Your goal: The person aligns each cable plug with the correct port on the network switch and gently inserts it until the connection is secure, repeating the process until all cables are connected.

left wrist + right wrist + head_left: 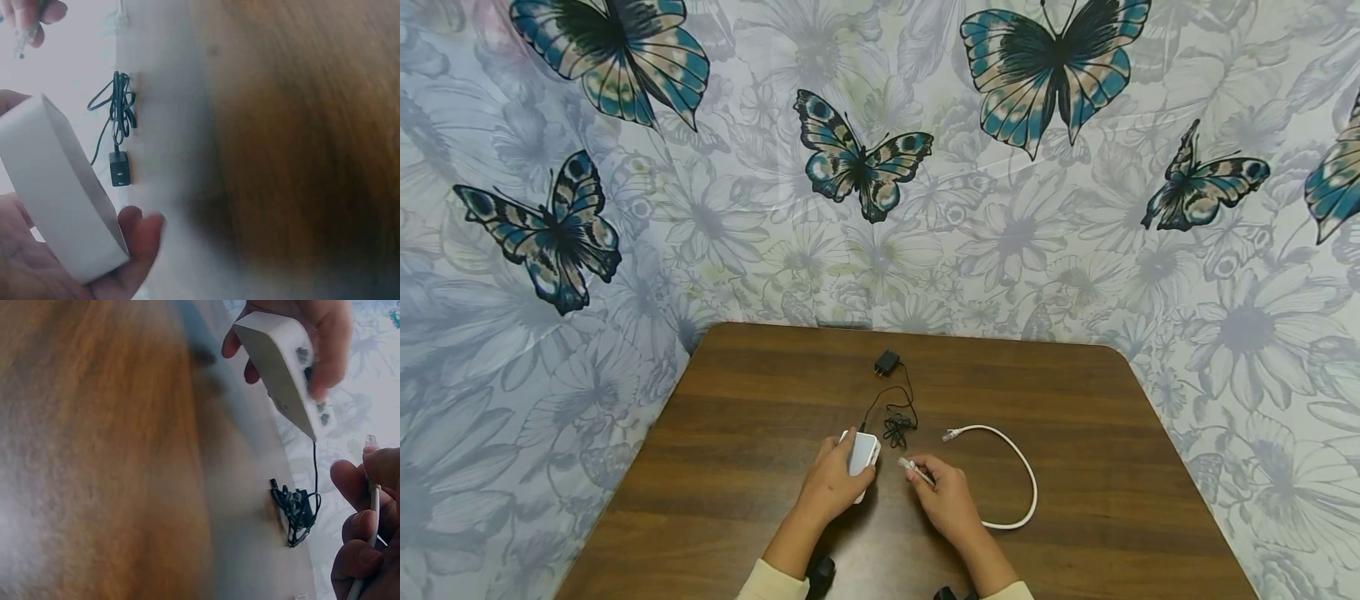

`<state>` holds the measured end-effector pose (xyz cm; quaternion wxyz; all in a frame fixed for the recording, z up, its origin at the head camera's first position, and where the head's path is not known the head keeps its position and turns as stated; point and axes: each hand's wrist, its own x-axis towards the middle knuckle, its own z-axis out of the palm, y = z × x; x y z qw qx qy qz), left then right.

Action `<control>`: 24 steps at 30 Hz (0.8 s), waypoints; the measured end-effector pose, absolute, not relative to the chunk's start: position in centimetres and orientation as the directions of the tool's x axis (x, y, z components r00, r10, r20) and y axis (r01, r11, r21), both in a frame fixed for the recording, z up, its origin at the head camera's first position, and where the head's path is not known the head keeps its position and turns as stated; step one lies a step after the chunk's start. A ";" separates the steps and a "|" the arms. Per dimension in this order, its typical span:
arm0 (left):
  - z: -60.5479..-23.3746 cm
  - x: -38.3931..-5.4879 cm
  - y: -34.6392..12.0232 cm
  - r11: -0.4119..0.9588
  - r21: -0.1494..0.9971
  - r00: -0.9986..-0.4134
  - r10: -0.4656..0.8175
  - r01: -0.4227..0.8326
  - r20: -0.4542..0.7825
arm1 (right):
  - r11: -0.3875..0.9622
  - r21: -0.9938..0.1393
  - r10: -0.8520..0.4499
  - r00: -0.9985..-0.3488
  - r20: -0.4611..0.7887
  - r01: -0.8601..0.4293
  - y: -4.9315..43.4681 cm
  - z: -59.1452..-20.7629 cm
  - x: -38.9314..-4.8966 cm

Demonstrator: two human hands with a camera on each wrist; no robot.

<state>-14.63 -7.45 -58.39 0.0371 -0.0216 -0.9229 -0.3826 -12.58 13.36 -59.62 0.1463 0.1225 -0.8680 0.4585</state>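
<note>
My left hand (pixel 835 483) grips a small white network switch (pixel 867 450) above the table, fingers on one side and thumb on the other. Along one narrow side of the switch (pixel 275 369), several ports show in the right wrist view, partly covered by a left-hand digit. A thin black cord runs into the switch's far end. Just to its right, my right hand (pixel 946 498) pinches the clear plug (pixel 370 442) of a white Ethernet cable (pixel 1033 483). Plug and switch are apart. The cable curves over the table to its other plug (pixel 952 434).
Beyond the hands, a black power adapter (pixel 887 362) with prongs lies on the wooden table (pixel 737 400). Its cord is bunched into a bundle (pixel 897 423) near the switch. Behind the table's far edge hangs a butterfly-patterned cloth (pixel 910 267).
</note>
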 end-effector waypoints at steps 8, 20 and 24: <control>-58.3 -14.6 -7.4 0.657 0.749 -0.996 0.032 0.085 0.085 | 0.571 -0.740 -0.108 -0.926 0.362 -0.356 13.2 -60.2 -12.6; -58.4 -14.6 -7.3 0.631 0.764 -0.991 0.077 0.131 0.106 | 0.552 -0.737 -0.142 -0.915 0.378 -0.390 12.9 -60.5 -13.1; -58.3 -14.5 -7.1 0.626 0.767 -0.990 0.097 0.140 0.101 | 0.564 -0.732 -0.143 -0.919 0.368 -0.382 12.9 -60.6 -13.1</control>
